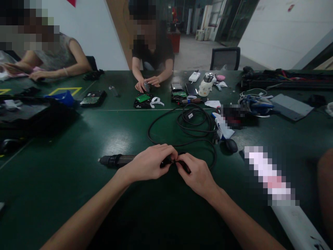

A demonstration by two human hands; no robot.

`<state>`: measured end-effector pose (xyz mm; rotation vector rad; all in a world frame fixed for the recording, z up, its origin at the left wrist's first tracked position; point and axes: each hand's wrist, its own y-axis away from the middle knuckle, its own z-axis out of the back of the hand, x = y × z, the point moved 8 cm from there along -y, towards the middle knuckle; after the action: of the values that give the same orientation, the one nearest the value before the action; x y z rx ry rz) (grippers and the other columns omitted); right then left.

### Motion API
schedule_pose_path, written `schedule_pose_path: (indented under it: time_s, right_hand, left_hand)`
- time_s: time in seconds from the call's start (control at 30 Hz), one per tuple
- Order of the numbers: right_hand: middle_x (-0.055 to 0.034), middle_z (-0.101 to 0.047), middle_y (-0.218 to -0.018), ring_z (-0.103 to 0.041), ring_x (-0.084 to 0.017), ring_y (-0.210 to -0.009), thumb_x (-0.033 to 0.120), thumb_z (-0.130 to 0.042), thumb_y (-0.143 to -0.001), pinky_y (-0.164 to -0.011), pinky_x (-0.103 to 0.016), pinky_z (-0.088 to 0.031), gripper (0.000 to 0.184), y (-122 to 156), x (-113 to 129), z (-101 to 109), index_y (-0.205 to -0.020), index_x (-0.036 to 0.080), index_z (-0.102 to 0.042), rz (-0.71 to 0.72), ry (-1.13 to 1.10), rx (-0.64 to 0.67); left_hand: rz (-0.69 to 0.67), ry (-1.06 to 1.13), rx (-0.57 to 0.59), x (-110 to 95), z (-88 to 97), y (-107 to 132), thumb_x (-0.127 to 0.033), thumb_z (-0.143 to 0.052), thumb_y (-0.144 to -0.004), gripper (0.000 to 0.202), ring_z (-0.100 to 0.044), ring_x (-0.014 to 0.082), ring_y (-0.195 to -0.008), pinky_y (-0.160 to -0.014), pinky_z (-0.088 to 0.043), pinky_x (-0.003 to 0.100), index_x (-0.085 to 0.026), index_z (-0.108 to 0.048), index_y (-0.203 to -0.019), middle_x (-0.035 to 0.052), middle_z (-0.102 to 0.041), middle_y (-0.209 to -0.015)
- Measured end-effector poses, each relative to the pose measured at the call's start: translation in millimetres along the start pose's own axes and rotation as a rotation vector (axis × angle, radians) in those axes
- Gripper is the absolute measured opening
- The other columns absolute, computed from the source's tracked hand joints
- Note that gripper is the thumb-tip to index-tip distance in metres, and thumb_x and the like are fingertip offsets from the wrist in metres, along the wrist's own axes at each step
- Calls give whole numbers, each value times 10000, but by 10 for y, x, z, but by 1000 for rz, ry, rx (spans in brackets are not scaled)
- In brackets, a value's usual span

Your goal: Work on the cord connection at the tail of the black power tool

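Observation:
A black electric screwdriver (117, 160) lies on the dark green table (78, 180), its tip pointing left. My left hand (151, 161) is closed around its rear end. My right hand (194, 173) pinches the black plug of the cable (182, 166) right against that end, so both hands meet at the joint. The black cable (182, 128) runs from my right hand in a loop to a coil with a power adapter (191, 115) farther back.
Across the table a person's hands (148, 83) work over a hard drive with a green circuit board (142, 99). Another person sits at the far left. Another drive (92, 98), a blue bin (63, 97), tools, a mouse (231, 145) and a white tube (293, 215) lie around.

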<state>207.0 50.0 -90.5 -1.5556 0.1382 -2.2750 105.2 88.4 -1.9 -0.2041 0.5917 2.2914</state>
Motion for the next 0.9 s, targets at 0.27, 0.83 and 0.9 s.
schedule_pose_path:
  time_s: [0.27, 0.83, 0.9]
  right_hand:
    - [-28, -663, -1009, -634, -177, -831, 200, -568, -1034, -730, -294, -487, 125, -6, 4, -3, -1120, 241, -649, -8, -21, 9]
    - [-28, -671, -1012, -642, -174, -828, 207, -559, -1040, -718, -285, -478, 127, -3, -6, -3, -1120, 243, -650, -1, -22, 1]
    - [-27, -669, -1002, -642, -176, -833, 203, -559, -1039, -723, -288, -479, 128, -4, -4, 2, -1119, 241, -651, -2, -21, 1]
  left_hand:
    - [27, -37, -20, 54, -25, -14, -186, -644, -927, 179, -623, 173, -953, -845, -443, 326, -242, -586, -1086, -19, -656, -1021]
    - [39, -41, -24, 40, 3, -4, -195, -658, -910, 191, -598, 180, -960, -850, -447, 337, -241, -566, -1070, -14, -636, -1021]
    - [15, -26, -13, 23, -1, -3, -178, -664, -892, 237, -598, 183, -992, -878, -453, 337, -241, -564, -1097, -8, -638, -1059]
